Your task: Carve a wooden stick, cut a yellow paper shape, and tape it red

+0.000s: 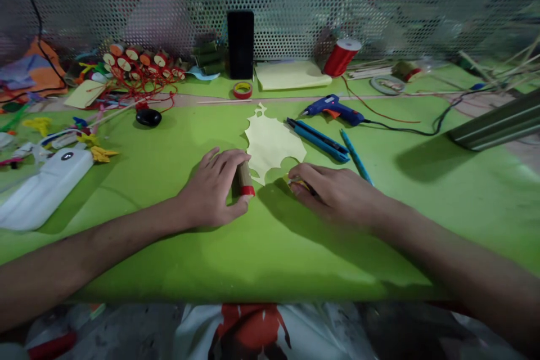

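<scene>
On the green tabletop [236,264] lies scalloped paper [274,143]. Left of the paper, the left hand [215,185]'s half-open grip holds a red-ended tube [244,175]; at the paper's lower right, the right hand [337,188]'s grip pinches a mostly hidden object [297,181].

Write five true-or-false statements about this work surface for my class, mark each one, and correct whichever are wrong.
1. The left hand holds a brown tube with a red band. True.
2. The glue gun is red all over. False: the glue gun is mainly blue, with an orange trigger.
3. The pale cut paper has a scalloped edge. True.
4. The black phone lies flat. False: the black phone stands upright.
5. The table surface is white. False: the table surface is green.
</scene>
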`<state>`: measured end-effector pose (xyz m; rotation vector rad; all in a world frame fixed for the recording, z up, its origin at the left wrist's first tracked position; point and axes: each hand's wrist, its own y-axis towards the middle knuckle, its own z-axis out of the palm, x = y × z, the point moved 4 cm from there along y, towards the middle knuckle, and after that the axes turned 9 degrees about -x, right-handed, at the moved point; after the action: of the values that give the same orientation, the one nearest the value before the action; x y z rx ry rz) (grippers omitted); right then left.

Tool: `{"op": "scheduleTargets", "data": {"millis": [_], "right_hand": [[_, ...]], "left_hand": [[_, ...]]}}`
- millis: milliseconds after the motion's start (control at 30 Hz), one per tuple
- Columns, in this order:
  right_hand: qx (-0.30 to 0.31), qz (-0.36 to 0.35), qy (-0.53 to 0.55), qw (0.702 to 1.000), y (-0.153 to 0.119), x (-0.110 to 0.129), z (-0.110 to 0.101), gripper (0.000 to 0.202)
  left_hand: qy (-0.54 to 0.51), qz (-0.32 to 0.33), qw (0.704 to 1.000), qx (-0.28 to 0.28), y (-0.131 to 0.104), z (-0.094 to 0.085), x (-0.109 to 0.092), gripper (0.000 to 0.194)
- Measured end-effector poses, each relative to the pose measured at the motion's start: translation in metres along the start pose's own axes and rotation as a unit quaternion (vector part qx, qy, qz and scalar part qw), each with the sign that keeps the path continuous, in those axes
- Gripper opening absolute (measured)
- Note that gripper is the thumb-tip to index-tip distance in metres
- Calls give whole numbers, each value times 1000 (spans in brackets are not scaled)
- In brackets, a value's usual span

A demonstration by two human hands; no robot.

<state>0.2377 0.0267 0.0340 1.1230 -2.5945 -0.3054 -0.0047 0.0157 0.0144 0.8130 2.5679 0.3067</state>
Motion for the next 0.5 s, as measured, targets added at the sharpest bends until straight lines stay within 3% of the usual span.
{"op": "scheduleTargets", "data": {"millis": [100,200,267,433,500], "right_hand": [[-57,-21,41,997,0,0,-11,18],[-160,-9,62,985,-1,-3,-24,16],[-182,-3,52,982,-1,-4,-27,16],[-4,-29,-13,999,-2,-2,-10,20],[10,-26,-26,999,-3,-3,-8,23]], "left_hand": [[-1,-4,1000,6,0,0,0,67],[-2,-6,1000,8,0,0,0,67],[-6,-5,1000,4,1,0,0,68],[-1,-4,1000,4,1,0,-1,67],[1,-5,1000,7,0,-1,-1,67]]}}
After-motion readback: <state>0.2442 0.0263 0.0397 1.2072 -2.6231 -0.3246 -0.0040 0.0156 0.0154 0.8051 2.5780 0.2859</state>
